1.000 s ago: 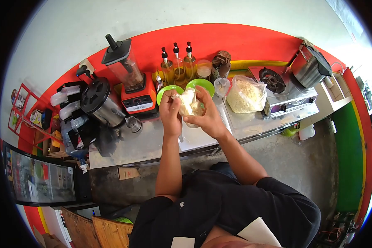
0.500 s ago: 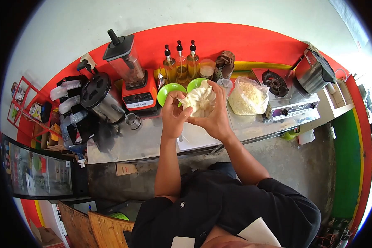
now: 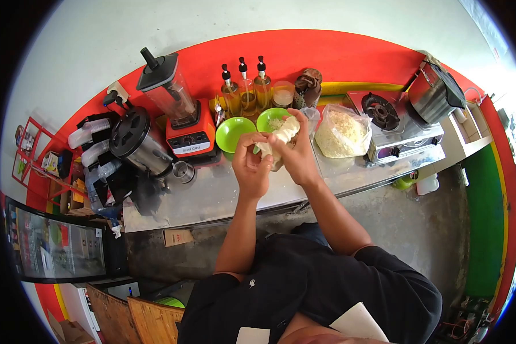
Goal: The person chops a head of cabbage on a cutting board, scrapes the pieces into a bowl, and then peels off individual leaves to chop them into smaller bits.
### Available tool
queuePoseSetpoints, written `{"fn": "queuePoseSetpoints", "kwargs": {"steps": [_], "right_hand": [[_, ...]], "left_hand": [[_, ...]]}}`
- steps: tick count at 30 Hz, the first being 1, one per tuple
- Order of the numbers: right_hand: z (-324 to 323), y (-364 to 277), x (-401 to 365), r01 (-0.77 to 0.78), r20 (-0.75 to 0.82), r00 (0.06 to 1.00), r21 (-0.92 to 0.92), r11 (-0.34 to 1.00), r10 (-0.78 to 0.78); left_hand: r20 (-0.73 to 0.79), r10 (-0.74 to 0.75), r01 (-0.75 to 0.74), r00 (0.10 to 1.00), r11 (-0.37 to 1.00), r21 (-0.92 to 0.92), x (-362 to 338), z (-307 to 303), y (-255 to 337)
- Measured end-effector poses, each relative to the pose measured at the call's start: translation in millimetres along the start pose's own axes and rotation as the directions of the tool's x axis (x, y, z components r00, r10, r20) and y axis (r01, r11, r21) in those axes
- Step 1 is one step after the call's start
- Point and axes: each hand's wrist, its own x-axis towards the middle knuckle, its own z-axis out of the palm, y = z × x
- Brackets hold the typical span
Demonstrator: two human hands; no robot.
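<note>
Both hands are raised over the counter, gripping a soft, crumpled cream-coloured piece [image 3: 285,131]; whether it is dough or thin plastic is hard to tell. My left hand [image 3: 252,166] has its fingers curled round the lower left part. My right hand [image 3: 298,157] pinches the right side, fingers over the top edge. Just behind the hands are a green bowl [image 3: 233,131] and a second green bowl [image 3: 264,118] with pale shreds inside. Right of my right hand stands a clear plastic bag [image 3: 343,137] full of pale yellow shreds.
Along the steel counter [image 3: 212,200] stand a metal drinks container [image 3: 140,143], a red blender [image 3: 192,137], pump bottles [image 3: 246,94] and a metal cup [image 3: 183,171]. A gas stove [image 3: 404,135] with a large pot [image 3: 436,94] is on the right.
The cream-coloured piece was spread into an open ring between both hands; now it is bunched narrower and tilted. My hands have drawn closer together. A white patch on the counter between my arms no longer shows.
</note>
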Motion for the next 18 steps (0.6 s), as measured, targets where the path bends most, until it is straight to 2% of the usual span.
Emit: {"fn": "queuePoseSetpoints", "kwargs": {"steps": [1,4,7,8,9,11,13,14,16,17,18], "right_hand": [[-0.5,2.5,0.0,0.001,-0.007,1.000,0.001,1.000,-0.001],[4.1,-2.0,-1.9,-0.009,-0.131,0.991,0.188,0.982,0.035],[2.6,5.0,-2.4,0.000,-0.206,0.978,0.103,0.995,0.021],[2.0,6.7,-3.6,-0.002,-0.203,0.979,0.104,0.995,0.023],[1.7,7.2,-4.7,0.034,-0.203,0.979,0.072,0.997,-0.019],[2.1,9.4,-5.4,0.071,-0.197,0.979,0.040,0.997,-0.061],[2.6,12.1,-6.3,0.238,-0.182,0.957,0.032,0.971,-0.228],[2.5,12.6,-6.7,0.235,-0.181,0.957,0.034,0.971,-0.226],[3.1,11.9,-5.6,0.270,-0.187,0.953,0.166,0.948,-0.239],[4.0,11.2,-5.7,0.272,-0.187,0.952,0.167,0.948,-0.241],[4.8,10.4,-6.4,0.278,-0.181,0.953,0.202,0.939,-0.243]], "left_hand": [[0.006,-0.003,0.003,1.000,1.000,-0.001,-0.8,5.0,-0.6],[-0.043,0.074,-0.074,0.996,0.997,0.005,-1.3,17.7,-3.5],[-0.093,0.118,-0.111,0.989,0.991,0.078,-3.8,18.2,-1.8],[0.074,0.232,-0.242,0.970,0.896,0.372,-2.7,11.6,2.2],[0.264,0.282,-0.386,0.922,0.699,0.602,-2.0,7.6,4.8],[0.244,0.270,-0.364,0.932,0.688,0.628,-8.0,10.8,4.7],[0.095,0.283,-0.274,0.954,0.703,0.657,-11.4,11.9,2.3],[0.094,0.282,-0.272,0.955,0.702,0.659,-11.6,12.0,0.4],[0.052,0.243,-0.231,0.969,0.803,0.550,-9.1,12.0,-4.9],[0.053,0.245,-0.233,0.968,0.802,0.550,-9.6,14.1,-8.3],[-0.017,0.185,-0.160,0.983,0.891,0.425,-9.0,18.8,-10.0]]}}
